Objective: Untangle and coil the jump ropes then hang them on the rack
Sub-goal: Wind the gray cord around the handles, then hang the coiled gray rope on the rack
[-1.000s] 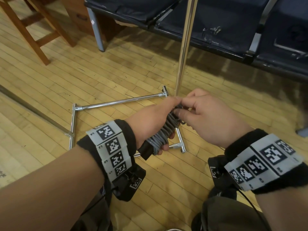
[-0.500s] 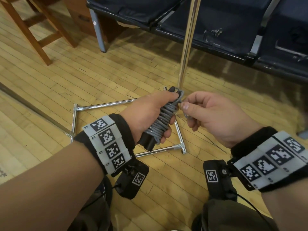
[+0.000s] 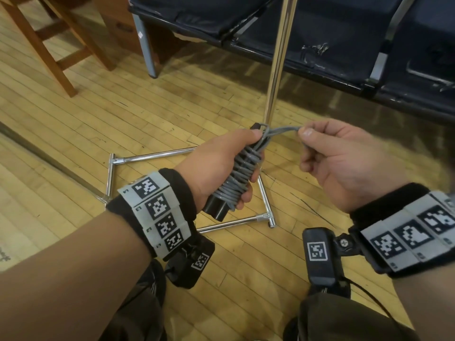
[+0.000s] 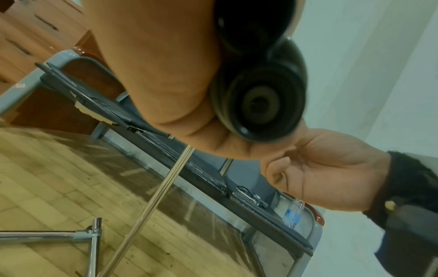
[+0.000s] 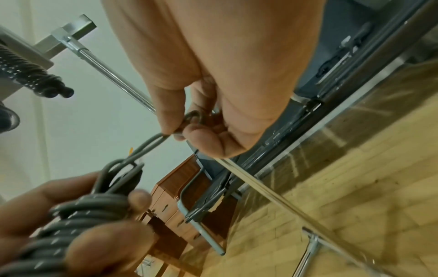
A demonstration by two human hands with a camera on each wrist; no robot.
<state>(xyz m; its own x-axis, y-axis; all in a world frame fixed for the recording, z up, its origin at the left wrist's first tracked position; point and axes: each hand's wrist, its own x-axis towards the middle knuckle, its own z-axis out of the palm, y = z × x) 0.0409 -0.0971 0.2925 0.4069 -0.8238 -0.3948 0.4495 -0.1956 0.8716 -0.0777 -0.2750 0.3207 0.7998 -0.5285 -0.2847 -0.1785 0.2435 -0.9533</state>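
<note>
Since the earlier frame, right hand (image 3: 344,163) draws a grey loop (image 3: 283,130) out toward three o'clock, pinching it; left hand (image 3: 221,168) fingers curl around the coiled jump rope (image 3: 242,178).

The rack (image 3: 275,70) pole runs off the top edge; left hand (image 3: 219,168) hides the rope handles (image 3: 216,210)

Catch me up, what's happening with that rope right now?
The left hand grips the black handles with the grey jump rope wound tightly round them. The right hand pinches a short loop of rope pulled out from the top of the bundle. The chrome rack stands just behind, and nothing from this bundle hangs on it yet.
</note>
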